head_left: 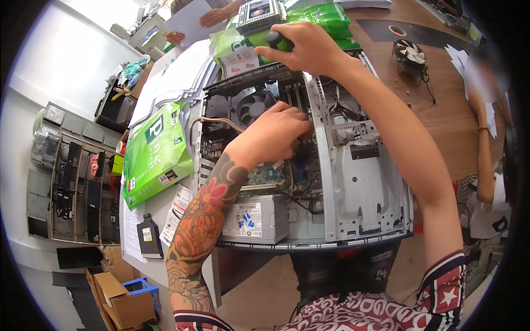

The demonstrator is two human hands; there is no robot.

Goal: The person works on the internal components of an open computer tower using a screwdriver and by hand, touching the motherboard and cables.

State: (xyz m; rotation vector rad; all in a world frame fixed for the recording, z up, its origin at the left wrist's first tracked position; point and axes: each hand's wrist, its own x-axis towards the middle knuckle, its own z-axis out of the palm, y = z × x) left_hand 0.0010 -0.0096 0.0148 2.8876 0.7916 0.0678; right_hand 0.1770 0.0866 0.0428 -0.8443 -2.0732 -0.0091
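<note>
An opened desktop computer case (361, 182) lies flat in front of me, its boards and cables exposed. My left hand (279, 132) reaches over the motherboard (262, 175), fingers curled downward; whatever they grip or touch is hidden. Beside that hand sits a black case fan (255, 107). At the far edge of the case, my right hand (309, 47) is closed around a screwdriver (274, 38); only its rounded black handle end shows, and the shaft is hidden. A power supply (251, 220) with small blue pieces on its label fills the near left corner.
Green paper packs (157, 154) and paper stacks (182, 77) lie left of the case. Behind it stands a metal drive unit (258, 15). A cooler fan (409, 55) and tape roll (396, 30) rest on the right. Another person's hand (214, 17) is at the back, near papers.
</note>
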